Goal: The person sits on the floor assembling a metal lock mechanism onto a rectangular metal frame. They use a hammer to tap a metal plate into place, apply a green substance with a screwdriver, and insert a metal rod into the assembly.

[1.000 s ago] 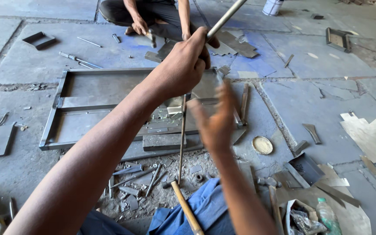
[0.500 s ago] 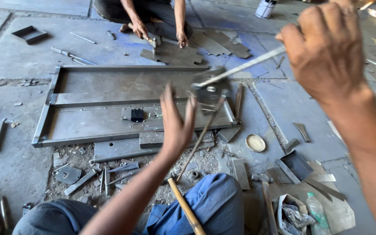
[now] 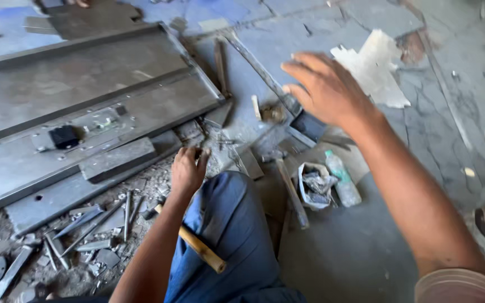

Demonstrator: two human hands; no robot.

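- Down by the knee in blue trousers (image 3: 228, 224), the left hand (image 3: 188, 171) curls its fingers together over small scrap on the floor; what it pinches, if anything, I cannot tell.
- Just under that wrist lies a hammer with a wooden handle (image 3: 200, 248), resting across the blue trouser leg.
- Left of the curled fingers, metal offcuts (image 3: 88, 224) lie scattered in grit, beside a flat steel bar (image 3: 118, 159).
- Beyond the bar sits a large sheet-metal door frame (image 3: 85, 84) with a black lock part (image 3: 64, 136) on it.
- Raised above the floor, the right hand (image 3: 326, 90) is spread, fingers apart, holding nothing.
- Beneath that open palm lie a small metal box section (image 3: 309, 124), a plastic bottle (image 3: 343, 180) and a bag of scraps (image 3: 316, 184).
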